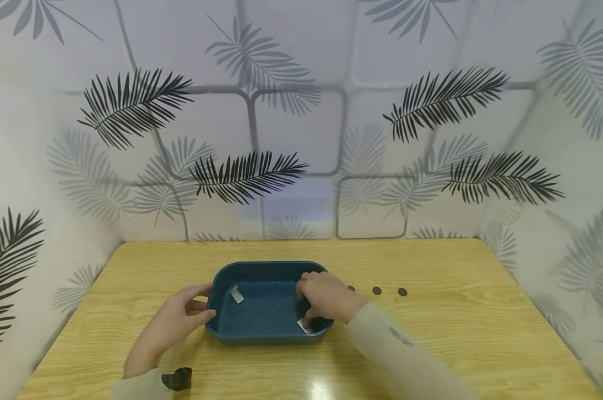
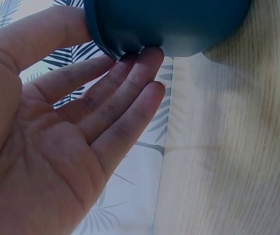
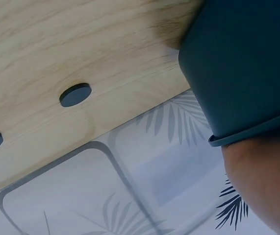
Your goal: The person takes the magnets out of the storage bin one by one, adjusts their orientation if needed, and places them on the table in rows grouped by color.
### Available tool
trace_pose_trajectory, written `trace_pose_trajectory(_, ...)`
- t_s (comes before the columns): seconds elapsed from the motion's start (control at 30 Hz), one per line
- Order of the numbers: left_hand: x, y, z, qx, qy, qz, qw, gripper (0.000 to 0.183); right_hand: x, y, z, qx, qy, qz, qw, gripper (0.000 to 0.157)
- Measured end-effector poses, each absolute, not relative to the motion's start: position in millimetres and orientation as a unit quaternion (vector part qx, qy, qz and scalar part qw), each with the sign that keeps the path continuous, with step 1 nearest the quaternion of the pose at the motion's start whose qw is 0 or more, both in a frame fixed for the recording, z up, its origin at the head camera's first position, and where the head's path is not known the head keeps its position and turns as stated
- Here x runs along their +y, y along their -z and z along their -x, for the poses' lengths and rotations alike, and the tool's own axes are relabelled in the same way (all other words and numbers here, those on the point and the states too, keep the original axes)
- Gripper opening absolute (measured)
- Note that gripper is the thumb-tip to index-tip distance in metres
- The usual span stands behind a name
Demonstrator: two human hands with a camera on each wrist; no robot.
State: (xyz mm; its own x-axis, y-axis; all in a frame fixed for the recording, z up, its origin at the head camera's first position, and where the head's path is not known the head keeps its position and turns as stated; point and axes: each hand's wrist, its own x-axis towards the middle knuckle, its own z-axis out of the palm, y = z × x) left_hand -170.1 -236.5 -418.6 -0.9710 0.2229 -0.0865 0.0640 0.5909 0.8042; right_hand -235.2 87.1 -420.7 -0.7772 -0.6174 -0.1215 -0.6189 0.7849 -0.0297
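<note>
A dark blue, rounded rectangular basin (image 1: 266, 340) sits on the table. My left hand (image 1: 184, 314) holds its left end, the thumb near the front and a finger farther back. In the left wrist view the other fingers (image 2: 147, 66) meet the outer wall from below. My right hand (image 1: 326, 297) reaches over the right rim into the basin. One of its digits comes down on a small white rectangular piece (image 1: 302, 325) at the front right; I cannot tell whether it is pinched. Another white rectangular piece (image 1: 237, 295) lies at the basin's left.
Three small dark discs stand in a row right of the basin: one partly behind my right hand, a middle disc (image 1: 377, 290) and an outer disc (image 1: 402, 291). The wood-grain table (image 1: 456, 333) ends at a leaf-patterned wall covering (image 1: 301, 133). A black band (image 1: 177, 379) circles my left wrist.
</note>
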Motion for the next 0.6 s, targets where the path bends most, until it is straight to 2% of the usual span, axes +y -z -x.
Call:
trace_pose_trajectory(0.3,-235.9,419.5,171.3,0.89,-0.441,-0.077,0.087,0.065,76.4,420.7,234.8,0.956,-0.005,0.289,0.054,0.048)
trace_pose_trajectory(0.6,-237.2,420.2,170.0,0.889,-0.443,-0.078,0.085,0.064,69.3,435.0,237.3,0.958,-0.009,0.288,-0.011,0.044)
